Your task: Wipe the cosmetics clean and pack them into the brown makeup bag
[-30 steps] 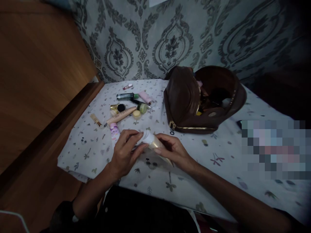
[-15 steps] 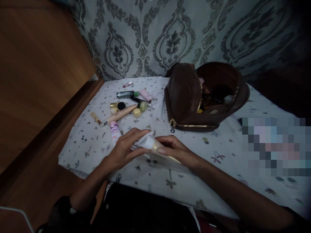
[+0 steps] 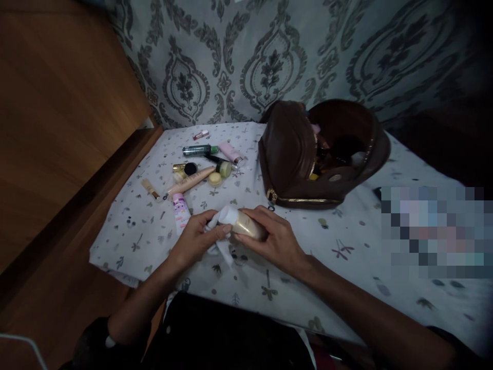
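My right hand (image 3: 275, 237) is wrapped round a pale gold cosmetic tube (image 3: 248, 225) with a white cap, which lies tilted with its cap end to the left. Closed on a crumpled white cloth (image 3: 221, 249), my left hand (image 3: 198, 234) presses the cloth against the cap end. The cloth's loose end hangs below the fingers. Just beyond my left hand lies a purple and white tube (image 3: 180, 206), partly covered by that hand.
Several cosmetics lie at the back left, among them a beige tube (image 3: 191, 181), a dark green bottle (image 3: 198, 150) and a pink tube (image 3: 229, 152). An unzipped brown bag (image 3: 287, 154) stands on the patterned tablecloth (image 3: 269, 277). A wooden panel (image 3: 69, 103) rises at left.
The tube has turned in my right hand, so more of its gold side shows. My left hand has shifted at the cap, and more of the white cloth hangs in view.
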`<state>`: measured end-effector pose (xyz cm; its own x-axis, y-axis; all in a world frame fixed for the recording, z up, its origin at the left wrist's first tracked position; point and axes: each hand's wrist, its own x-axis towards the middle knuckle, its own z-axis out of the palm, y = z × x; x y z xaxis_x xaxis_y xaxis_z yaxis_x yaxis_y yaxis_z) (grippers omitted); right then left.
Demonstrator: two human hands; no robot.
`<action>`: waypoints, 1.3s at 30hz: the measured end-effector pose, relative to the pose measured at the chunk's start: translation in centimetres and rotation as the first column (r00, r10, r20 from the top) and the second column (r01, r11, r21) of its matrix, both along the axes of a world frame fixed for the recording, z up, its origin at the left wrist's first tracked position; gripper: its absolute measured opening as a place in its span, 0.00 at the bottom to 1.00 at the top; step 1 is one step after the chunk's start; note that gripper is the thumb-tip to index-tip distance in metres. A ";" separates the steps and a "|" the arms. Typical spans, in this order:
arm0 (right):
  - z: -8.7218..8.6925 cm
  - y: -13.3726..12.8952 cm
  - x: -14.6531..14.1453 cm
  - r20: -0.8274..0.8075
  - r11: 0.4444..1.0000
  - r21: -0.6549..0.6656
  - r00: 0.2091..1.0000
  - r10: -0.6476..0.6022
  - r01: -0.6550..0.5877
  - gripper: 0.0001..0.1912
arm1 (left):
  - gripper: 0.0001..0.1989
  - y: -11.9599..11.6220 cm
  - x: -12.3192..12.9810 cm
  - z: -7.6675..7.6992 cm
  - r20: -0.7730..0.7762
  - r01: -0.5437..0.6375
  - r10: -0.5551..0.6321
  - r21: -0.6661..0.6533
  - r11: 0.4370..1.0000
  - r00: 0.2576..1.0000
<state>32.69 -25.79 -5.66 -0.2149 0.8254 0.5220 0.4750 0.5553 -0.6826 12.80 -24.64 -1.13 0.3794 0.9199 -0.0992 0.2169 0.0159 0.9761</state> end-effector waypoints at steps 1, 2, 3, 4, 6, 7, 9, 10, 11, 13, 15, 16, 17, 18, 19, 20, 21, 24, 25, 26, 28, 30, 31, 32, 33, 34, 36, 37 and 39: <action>-0.2 0.0 0.0 0.026 0.998 0.043 0.999 -0.036 0.035 0.19 | 0.19 -0.1 0.1 0.0 -0.013 0.002 -0.002 0.016 1.000 1.000; -0.4 0.0 0.0 0.055 0.994 0.086 0.995 -0.077 0.072 0.20 | 0.18 -0.2 0.2 -0.1 -0.031 0.008 -0.006 0.045 0.999 1.000; -0.6 0.0 0.1 0.088 0.986 0.127 0.989 -0.120 0.109 0.20 | 0.16 -0.3 0.2 -0.1 -0.053 0.016 -0.012 0.082 0.996 0.999; -0.8 0.0 0.1 0.125 0.976 0.167 0.979 -0.162 0.141 0.20 | 0.15 -0.4 0.3 -0.1 -0.084 0.027 -0.017 0.126 0.992 0.996; -0.9 0.0 0.2 0.207 0.955 0.233 0.950 -0.233 0.183 0.20 | 0.13 -0.5 0.3 -0.1 -0.171 0.055 -0.017 0.219 0.974 0.985; -1.0 0.0 0.2 0.246 0.946 0.260 0.934 -0.260 0.195 0.19 | 0.12 -0.6 0.3 -0.1 -0.218 0.071 -0.012 0.262 0.963 0.976; -1.0 0.0 0.2 0.310 0.932 0.297 0.902 -0.299 0.207 0.19 | 0.13 -0.6 0.3 0.1 -0.291 0.097 0.005 0.335 0.937 0.957; -1.0 -0.1 0.2 0.332 0.929 0.308 0.891 -0.309 0.208 0.19 | 0.13 -0.7 0.3 0.2 -0.310 0.107 0.013 0.366 0.924 0.951; -0.9 -0.2 0.1 0.349 0.928 0.313 0.884 -0.311 0.203 0.19 | 0.13 -0.7 0.3 0.4 -0.319 0.115 0.018 0.392 0.913 0.948; -0.9 -0.3 0.0 0.371 0.933 0.317 0.882 -0.290 0.174 0.18 | 0.11 -0.6 0.3 0.7 -0.332 0.122 0.031 0.431 0.894 0.943; -0.9 -0.4 0.0 0.381 0.944 0.302 0.892 -0.244 0.130 0.18 | 0.09 -0.5 0.3 1.0 -0.349 0.104 0.072 0.460 0.882 0.934; -0.9 -0.4 -0.1 0.378 0.952 0.286 0.899 -0.220 0.112 0.18 | 0.08 -0.4 0.3 1.1 -0.362 0.085 0.107 0.477 0.875 0.926; -0.9 -0.4 -0.1 0.372 0.959 0.264 0.907 -0.196 0.098 0.18 | 0.08 -0.2 0.3 1.2 -0.376 0.064 0.146 0.494 0.867 0.915; -0.9 -0.5 -0.1 0.363 0.966 0.242 0.916 -0.172 0.086 0.18 | 0.07 0.0 0.2 1.3 -0.386 0.047 0.177 0.505 0.862 0.905; -0.9 -0.5 -0.1 0.353 0.972 0.223 0.923 -0.152 0.075 0.19 | 0.08 0.2 0.2 1.3 -0.390 0.034 0.194 0.508 0.861 0.900; -0.9 -0.5 -0.1 0.345 0.976 0.209 0.929 -0.138 0.067 0.19 | 0.09 0.5 0.2 1.2 -0.393 0.032 0.192 0.498 0.867 0.899; -0.9 -0.5 -0.1 0.343 0.978 0.200 0.931 -0.125 0.058 0.19 | 0.10 0.7 0.2 1.2 -0.393 0.041 0.172 0.478 0.877 0.903; -0.8 -0.6 -0.2 0.366 0.983 0.176 0.924 -0.111 0.048 0.18 | 0.14 1.2 0.2 0.9 -0.394 0.114 0.059 0.401 0.909 0.917; -0.8 -0.6 -0.2 0.378 0.985 0.167 0.919 -0.113 0.052 0.18 | 0.14 1.3 0.2 0.7 -0.406 0.137 0.034 0.386 0.912 0.913; -0.7 -0.7 -0.2 0.389 0.986 0.159 0.914 -0.115 0.057 0.18 | 0.15 1.4 0.2 0.6 -0.419 0.139 0.038 0.383 0.913 0.907; -0.7 -0.7 -0.1 0.409 0.988 0.140 0.905 -0.116 0.064 0.21 | 0.16 1.7 0.3 0.4 -0.450 0.149 0.038 0.374 0.916 0.892; -0.5 -0.8 0.0 0.420 0.992 0.107 0.901 -0.110 0.072 0.23 | 0.18 2.0 0.6 0.3 -0.473 0.166 0.013 0.336 0.927 0.881; -0.3 -0.8 0.0 0.422 0.994 0.083 0.901 -0.104 0.076 0.24 | 0.19 2.1 0.7 0.4 -0.473 0.175 -0.008 0.310 0.934 0.881; -0.1 -0.9 0.0 0.422 0.995 0.056 0.901 -0.096 0.079 0.25 | 0.20 2.2 0.9 0.6 -0.467 0.179 -0.027 0.285 0.941 0.884; 0.2 -0.9 0.1 0.421 0.996 0.027 0.903 -0.087 0.083 0.26 | 0.20 2.4 1.1 0.8 -0.457 0.181 -0.042 0.264 0.947 0.888; 0.6 -0.9 0.2 0.417 0.996 0.001 0.905 -0.079 0.086 0.26 | 0.21 2.5 1.3 1.1 -0.444 0.174 -0.046 0.252 0.952 0.895; 1.5 -1.0 0.5 0.403 0.996 -0.042 0.913 -0.061 0.085 0.27 | 0.22 2.6 1.5 1.6 -0.414 0.134 -0.018 0.252 0.959 0.910; 2.0 -1.1 0.7 0.390 0.995 -0.057 0.919 -0.051 0.080 0.27 | 0.22 2.7 1.6 1.8 -0.403 0.101 0.011 0.255 0.962 0.915; 3.1 -1.3 1.5 0.345 0.995 -0.078 0.938 -0.033 0.064 0.26 | 0.23 3.0 1.6 2.2 -0.392 0.040 0.063 0.249 0.968 0.918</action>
<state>34.14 -27.13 -2.54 -0.3265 0.8781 0.3497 0.7133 0.4716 -0.5184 14.39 -21.60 1.04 0.3455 0.9384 -0.0078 0.5849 -0.2088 0.7838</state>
